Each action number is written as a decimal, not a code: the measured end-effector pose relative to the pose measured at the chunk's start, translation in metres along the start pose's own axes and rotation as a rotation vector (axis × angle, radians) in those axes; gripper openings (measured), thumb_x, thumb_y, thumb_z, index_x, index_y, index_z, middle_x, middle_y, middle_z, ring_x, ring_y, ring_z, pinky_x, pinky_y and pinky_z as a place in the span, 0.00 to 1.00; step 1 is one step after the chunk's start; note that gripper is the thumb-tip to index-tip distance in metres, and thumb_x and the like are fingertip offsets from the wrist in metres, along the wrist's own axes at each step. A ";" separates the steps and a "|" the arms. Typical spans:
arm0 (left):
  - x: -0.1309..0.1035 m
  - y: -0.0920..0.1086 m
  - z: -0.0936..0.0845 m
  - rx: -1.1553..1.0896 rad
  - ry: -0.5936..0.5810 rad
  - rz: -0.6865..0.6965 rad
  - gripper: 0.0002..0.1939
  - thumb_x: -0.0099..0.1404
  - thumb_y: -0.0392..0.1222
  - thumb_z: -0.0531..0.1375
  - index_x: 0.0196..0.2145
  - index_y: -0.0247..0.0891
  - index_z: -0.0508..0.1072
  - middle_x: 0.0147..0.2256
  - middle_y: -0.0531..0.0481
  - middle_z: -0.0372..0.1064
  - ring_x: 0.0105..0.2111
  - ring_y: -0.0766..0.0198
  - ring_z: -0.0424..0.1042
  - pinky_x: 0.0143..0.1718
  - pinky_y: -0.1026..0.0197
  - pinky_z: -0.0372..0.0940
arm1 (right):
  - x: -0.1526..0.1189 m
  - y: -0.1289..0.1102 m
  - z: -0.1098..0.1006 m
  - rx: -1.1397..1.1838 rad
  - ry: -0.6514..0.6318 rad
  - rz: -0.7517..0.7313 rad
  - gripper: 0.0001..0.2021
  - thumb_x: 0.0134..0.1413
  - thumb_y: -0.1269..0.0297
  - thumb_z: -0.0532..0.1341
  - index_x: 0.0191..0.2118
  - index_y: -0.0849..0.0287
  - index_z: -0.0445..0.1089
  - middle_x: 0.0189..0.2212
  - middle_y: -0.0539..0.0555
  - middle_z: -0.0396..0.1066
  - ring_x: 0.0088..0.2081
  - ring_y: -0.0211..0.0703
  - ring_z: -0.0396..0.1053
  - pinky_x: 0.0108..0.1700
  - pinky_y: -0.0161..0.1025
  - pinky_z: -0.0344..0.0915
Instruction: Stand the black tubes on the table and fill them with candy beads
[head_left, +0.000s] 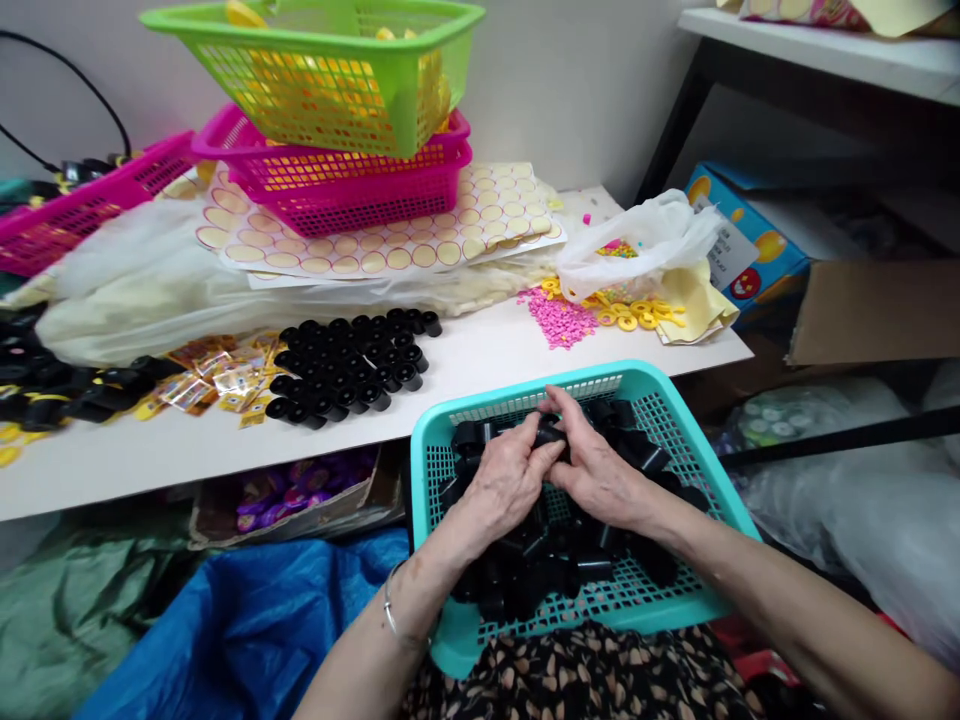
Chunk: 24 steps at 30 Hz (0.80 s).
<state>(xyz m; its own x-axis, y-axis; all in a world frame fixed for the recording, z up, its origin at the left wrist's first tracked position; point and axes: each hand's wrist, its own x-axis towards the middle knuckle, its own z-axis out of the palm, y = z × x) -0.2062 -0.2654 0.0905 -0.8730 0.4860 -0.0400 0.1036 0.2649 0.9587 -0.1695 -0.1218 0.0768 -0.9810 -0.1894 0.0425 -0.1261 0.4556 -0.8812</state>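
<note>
- Presently, worktop [480, 365]: front edge just beyond the teal basket [456, 645].
- Teal basket: best left level.
- Left hand [501, 478], right hand [601, 472]: fingers nearly closed on one black cap [550, 433].
- Black cap: over the basket's far half; I should grip lightly.

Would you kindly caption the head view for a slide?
Left hand and right hand hold a black cylinder over a turquoise basket of similar pieces.
</note>
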 end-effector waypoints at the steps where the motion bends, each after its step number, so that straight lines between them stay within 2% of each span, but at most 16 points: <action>1: 0.004 0.000 -0.005 0.014 -0.051 0.031 0.14 0.59 0.43 0.60 0.44 0.43 0.74 0.36 0.49 0.72 0.36 0.57 0.68 0.41 0.58 0.60 | 0.000 -0.001 -0.002 0.018 -0.026 0.023 0.42 0.49 0.71 0.58 0.65 0.55 0.32 0.61 0.62 0.46 0.59 0.51 0.53 0.59 0.54 0.54; 2: 0.011 -0.001 -0.012 0.048 -0.066 0.060 0.12 0.59 0.43 0.60 0.42 0.44 0.74 0.36 0.49 0.72 0.36 0.57 0.68 0.41 0.58 0.60 | 0.001 -0.001 -0.005 0.018 -0.041 0.033 0.44 0.48 0.70 0.60 0.65 0.54 0.31 0.62 0.62 0.44 0.59 0.52 0.52 0.58 0.55 0.54; 4: 0.028 -0.003 -0.033 0.208 0.040 0.091 0.10 0.58 0.42 0.60 0.38 0.43 0.74 0.34 0.48 0.71 0.36 0.56 0.67 0.42 0.57 0.59 | 0.003 0.000 -0.012 -0.028 -0.021 0.026 0.43 0.48 0.66 0.62 0.65 0.52 0.36 0.63 0.61 0.42 0.60 0.55 0.50 0.57 0.57 0.55; 6: 0.049 -0.005 -0.059 0.490 0.245 0.084 0.07 0.56 0.43 0.61 0.34 0.40 0.74 0.34 0.45 0.69 0.39 0.51 0.64 0.43 0.52 0.57 | 0.005 0.004 -0.020 -0.104 0.042 0.001 0.34 0.49 0.64 0.62 0.61 0.52 0.48 0.60 0.60 0.49 0.59 0.55 0.51 0.56 0.57 0.56; 9: 0.082 -0.008 -0.098 0.929 0.390 0.049 0.08 0.57 0.44 0.58 0.31 0.37 0.72 0.42 0.36 0.64 0.46 0.41 0.58 0.43 0.47 0.53 | 0.008 0.017 -0.032 -0.226 0.112 -0.017 0.18 0.51 0.65 0.61 0.48 0.56 0.62 0.51 0.59 0.60 0.52 0.54 0.58 0.52 0.54 0.59; 12: 0.109 -0.018 -0.123 1.134 0.360 -0.023 0.09 0.57 0.42 0.56 0.32 0.34 0.71 0.44 0.32 0.62 0.49 0.36 0.54 0.44 0.44 0.50 | 0.007 0.028 -0.040 -0.346 0.099 0.021 0.10 0.52 0.66 0.59 0.41 0.59 0.64 0.43 0.58 0.64 0.46 0.52 0.61 0.47 0.51 0.61; 15: 0.124 -0.032 -0.134 1.253 0.279 -0.052 0.11 0.55 0.37 0.54 0.35 0.32 0.71 0.42 0.30 0.63 0.49 0.36 0.53 0.44 0.42 0.48 | 0.005 0.035 -0.044 -0.416 0.050 0.082 0.06 0.53 0.66 0.58 0.38 0.59 0.65 0.37 0.56 0.65 0.40 0.49 0.62 0.43 0.47 0.61; 19: 0.130 -0.045 -0.140 1.312 0.275 -0.042 0.13 0.54 0.35 0.53 0.36 0.31 0.71 0.40 0.31 0.65 0.49 0.38 0.53 0.44 0.43 0.47 | 0.005 0.035 -0.042 -0.521 0.010 0.078 0.02 0.55 0.68 0.56 0.35 0.59 0.65 0.36 0.56 0.65 0.40 0.47 0.61 0.42 0.44 0.60; 21: 0.128 -0.042 -0.140 1.323 0.306 -0.032 0.13 0.54 0.36 0.53 0.36 0.30 0.72 0.43 0.31 0.64 0.49 0.39 0.53 0.44 0.45 0.48 | 0.007 0.032 -0.039 -0.628 -0.023 0.051 0.02 0.54 0.68 0.56 0.34 0.59 0.64 0.36 0.57 0.65 0.40 0.48 0.60 0.41 0.44 0.58; 24: 0.119 -0.024 -0.128 1.311 0.381 0.043 0.13 0.56 0.37 0.53 0.37 0.31 0.72 0.46 0.32 0.63 0.50 0.40 0.54 0.43 0.46 0.51 | 0.014 0.026 -0.028 -0.806 -0.076 0.022 0.03 0.53 0.68 0.56 0.35 0.60 0.64 0.37 0.58 0.66 0.40 0.51 0.59 0.40 0.45 0.57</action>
<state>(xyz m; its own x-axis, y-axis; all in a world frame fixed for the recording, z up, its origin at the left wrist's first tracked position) -0.3731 -0.3207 0.0990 -0.9118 0.3124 0.2666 0.3190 0.9476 -0.0192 -0.1910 -0.0880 0.0674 -0.9753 -0.2190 -0.0286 -0.2034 0.9412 -0.2697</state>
